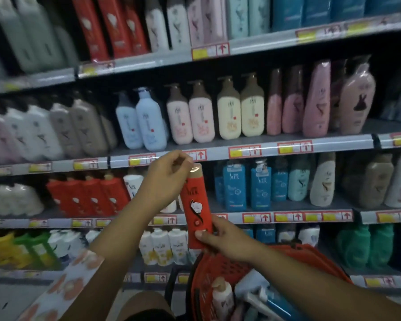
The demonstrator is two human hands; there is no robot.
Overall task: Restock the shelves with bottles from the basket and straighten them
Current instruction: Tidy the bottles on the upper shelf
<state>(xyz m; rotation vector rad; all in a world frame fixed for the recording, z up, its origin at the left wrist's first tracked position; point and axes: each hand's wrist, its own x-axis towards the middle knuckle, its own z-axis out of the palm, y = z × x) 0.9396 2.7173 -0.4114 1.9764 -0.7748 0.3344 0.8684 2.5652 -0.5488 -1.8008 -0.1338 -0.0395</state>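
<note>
We judge the job unfinished: the basket [229, 269] below the red bottle [196, 209] holds more bottles. Our right hand [222, 237] grips the red bottle's base; our left hand [167, 177], fingers curled, pinches by its gold cap [195, 171].

A shop aisle — tiered shelves [241, 148] of toiletry bottles [229, 110], price tags [210, 50] along the edges.

Left grip [169, 174] raised with fingers curled; right grip [220, 239] lower, fingers and thumb pinching.
</note>
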